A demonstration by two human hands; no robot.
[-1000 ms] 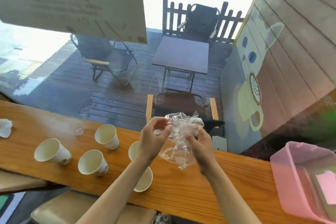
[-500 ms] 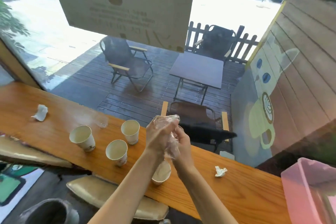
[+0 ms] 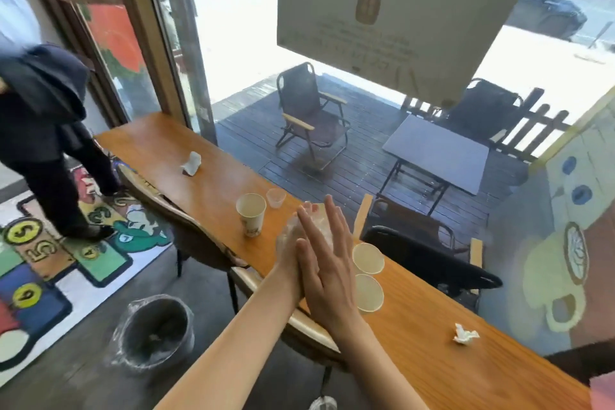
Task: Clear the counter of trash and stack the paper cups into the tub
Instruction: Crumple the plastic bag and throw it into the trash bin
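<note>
Crumpled clear plastic wrap (image 3: 289, 229) is pressed flat between my two palms above the wooden counter (image 3: 432, 343). My right hand (image 3: 324, 270) is in front with straight fingers; my left hand (image 3: 287, 260) is mostly hidden behind it. One paper cup (image 3: 251, 215) stands left of my hands. Two more paper cups (image 3: 367, 258) (image 3: 367, 293) sit just right of them. A small clear plastic cup (image 3: 276, 198) stands by the window. White crumpled tissues lie far left (image 3: 191, 163) and at the right (image 3: 464, 336). A corner of the pink tub (image 3: 604, 391) shows at the bottom right.
A bin with a plastic liner (image 3: 154, 333) stands on the floor, left of my arms. Padded stools (image 3: 186, 226) line the counter's near edge. Another person (image 3: 43, 116) stands at the left on a numbered play mat. A glass window backs the counter.
My view has swung left and down, bringing the bin and the other person into sight. My hands went from crumpling the plastic with curled fingers to pressing it between flat palms.
</note>
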